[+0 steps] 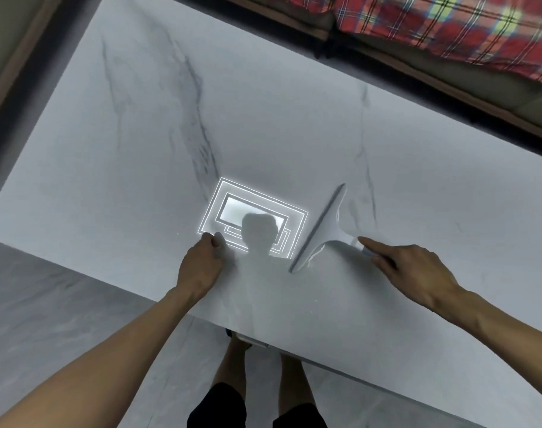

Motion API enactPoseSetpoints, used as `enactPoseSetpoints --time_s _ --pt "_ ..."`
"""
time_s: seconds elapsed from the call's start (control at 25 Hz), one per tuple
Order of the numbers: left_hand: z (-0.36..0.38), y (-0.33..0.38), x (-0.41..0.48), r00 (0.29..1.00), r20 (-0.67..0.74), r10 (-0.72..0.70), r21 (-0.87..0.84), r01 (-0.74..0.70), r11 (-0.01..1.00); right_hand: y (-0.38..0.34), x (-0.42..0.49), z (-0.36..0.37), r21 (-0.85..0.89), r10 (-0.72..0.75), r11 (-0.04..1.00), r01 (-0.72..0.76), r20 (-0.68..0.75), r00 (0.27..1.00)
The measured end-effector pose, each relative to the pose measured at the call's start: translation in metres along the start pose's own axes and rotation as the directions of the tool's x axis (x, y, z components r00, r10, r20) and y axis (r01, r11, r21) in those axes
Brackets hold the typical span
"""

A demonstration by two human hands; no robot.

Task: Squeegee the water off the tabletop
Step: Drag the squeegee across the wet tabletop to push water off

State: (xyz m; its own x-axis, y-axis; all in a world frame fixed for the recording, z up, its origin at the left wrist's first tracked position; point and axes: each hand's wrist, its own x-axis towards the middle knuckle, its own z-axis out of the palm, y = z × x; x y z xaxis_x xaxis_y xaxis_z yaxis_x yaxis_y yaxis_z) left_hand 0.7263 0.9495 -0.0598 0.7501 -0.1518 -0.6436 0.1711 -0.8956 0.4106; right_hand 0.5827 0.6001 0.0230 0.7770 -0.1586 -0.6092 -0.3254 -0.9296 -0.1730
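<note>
A white squeegee (pixel 320 230) lies on the white marble tabletop (pixel 263 128), its long blade running diagonally and its short handle pointing right. My right hand (pixel 408 267) reaches in from the right with the index finger stretched out, its tip touching the handle's end; the other fingers are loosely bent and do not hold it. My left hand (pixel 201 264) rests on the tabletop left of the squeegee, fingers curled under, holding nothing. A thin wet streak shows by the blade's near end; other water is hard to make out.
A ceiling lamp's bright reflection (pixel 251 217) and my head's shadow sit between the hands. A sofa with a red plaid blanket (pixel 449 26) stands beyond the far edge. Grey floor (pixel 47 304) lies left, my legs below the near edge.
</note>
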Motion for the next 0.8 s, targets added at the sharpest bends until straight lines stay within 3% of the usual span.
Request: enactPoseSetpoints --time_s 0.08,0.16,0.32,0.44,0.6,0.8 --pt "-0.011 -0.008 -0.001 0.991 -0.119 -0.054 -0.073 0.046 0.996 -0.035 0.008 -0.006 0.015 -0.143 0.990 0.142 0.030 0.989" --pt "-0.027 -0.028 -0.001 0.965 -0.220 -0.142 -0.158 0.109 0.981 -0.088 0.026 -0.004 0.030 -0.349 0.937 0.348 0.106 0.931" --pt "-0.059 -0.083 -0.003 0.888 -0.347 -0.302 -0.208 0.241 0.948 -0.204 0.066 0.037 -0.119 -0.677 0.680 0.723 0.275 0.682" --pt "-0.072 -0.116 -0.003 0.880 -0.367 -0.303 -0.168 0.257 0.952 -0.263 0.090 0.069 -0.157 -0.759 0.552 0.819 0.312 0.571" --pt "-0.070 -0.127 0.000 0.909 -0.318 -0.269 -0.099 0.251 0.963 -0.272 0.112 0.073 -0.162 -0.748 0.601 0.783 0.231 0.622" --pt "-0.044 -0.095 0.003 0.965 -0.176 -0.196 -0.118 0.177 0.977 -0.201 0.111 0.054 -0.030 -0.566 0.821 0.570 0.095 0.819"
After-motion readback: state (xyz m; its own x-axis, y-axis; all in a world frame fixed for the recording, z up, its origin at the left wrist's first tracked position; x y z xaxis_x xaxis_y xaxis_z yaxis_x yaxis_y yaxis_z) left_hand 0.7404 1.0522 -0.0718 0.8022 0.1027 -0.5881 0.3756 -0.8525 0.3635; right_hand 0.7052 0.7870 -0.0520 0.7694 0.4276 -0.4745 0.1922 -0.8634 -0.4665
